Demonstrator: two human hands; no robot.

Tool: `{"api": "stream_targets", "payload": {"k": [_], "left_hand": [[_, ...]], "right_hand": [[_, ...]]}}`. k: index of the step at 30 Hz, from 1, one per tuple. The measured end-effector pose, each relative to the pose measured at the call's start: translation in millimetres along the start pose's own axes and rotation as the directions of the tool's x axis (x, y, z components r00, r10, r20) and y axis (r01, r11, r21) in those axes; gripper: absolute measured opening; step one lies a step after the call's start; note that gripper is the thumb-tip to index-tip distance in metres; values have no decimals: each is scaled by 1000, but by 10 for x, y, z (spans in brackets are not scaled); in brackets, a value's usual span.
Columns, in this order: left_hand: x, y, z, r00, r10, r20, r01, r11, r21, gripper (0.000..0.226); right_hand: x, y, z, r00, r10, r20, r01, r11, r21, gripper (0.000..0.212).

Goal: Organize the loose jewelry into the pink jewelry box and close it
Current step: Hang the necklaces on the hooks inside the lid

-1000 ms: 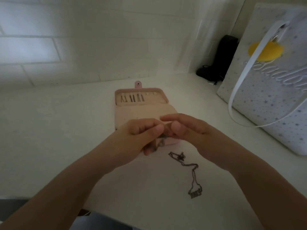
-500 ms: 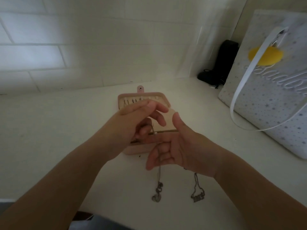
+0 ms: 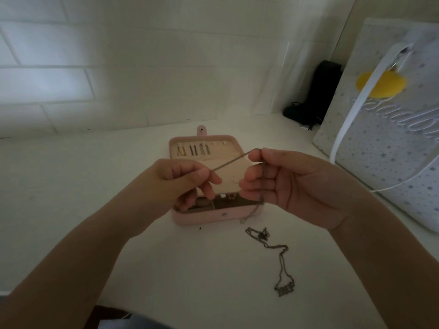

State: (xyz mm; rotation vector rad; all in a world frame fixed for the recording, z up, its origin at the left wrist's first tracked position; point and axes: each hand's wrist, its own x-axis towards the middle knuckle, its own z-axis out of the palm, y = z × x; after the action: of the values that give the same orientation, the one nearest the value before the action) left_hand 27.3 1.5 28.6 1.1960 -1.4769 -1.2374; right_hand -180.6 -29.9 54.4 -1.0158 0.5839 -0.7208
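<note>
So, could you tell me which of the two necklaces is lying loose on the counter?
The necklace with the plate pendant, in front of the pink jewelry box. The other chain is stretched between the left hand and right hand.

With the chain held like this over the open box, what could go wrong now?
The thin metal chain is stretched taut between the left hand and right hand; more pull might snap it. Its loose end dangles near the second thin necklace with a nameplate pendant on the white counter, and could tangle.
</note>
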Motion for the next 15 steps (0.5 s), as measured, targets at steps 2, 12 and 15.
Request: {"api": "stream_targets", "payload": {"k": [2, 12, 15], "left_hand": [[-12, 8, 6, 998, -55, -23, 54, 998, -39, 23], [-240, 117, 371, 980, 181, -85, -142, 929, 343, 20], [-219, 141, 501, 975, 190, -115, -143, 933, 330, 11]], "right_hand": [[-2, -2, 11, 1000, 9, -11, -8, 999, 49, 26], [6, -22, 147, 994, -43, -100, 64, 976, 210, 29], [18, -11, 168, 991, -65, -119, 90, 972, 216, 28]]}}
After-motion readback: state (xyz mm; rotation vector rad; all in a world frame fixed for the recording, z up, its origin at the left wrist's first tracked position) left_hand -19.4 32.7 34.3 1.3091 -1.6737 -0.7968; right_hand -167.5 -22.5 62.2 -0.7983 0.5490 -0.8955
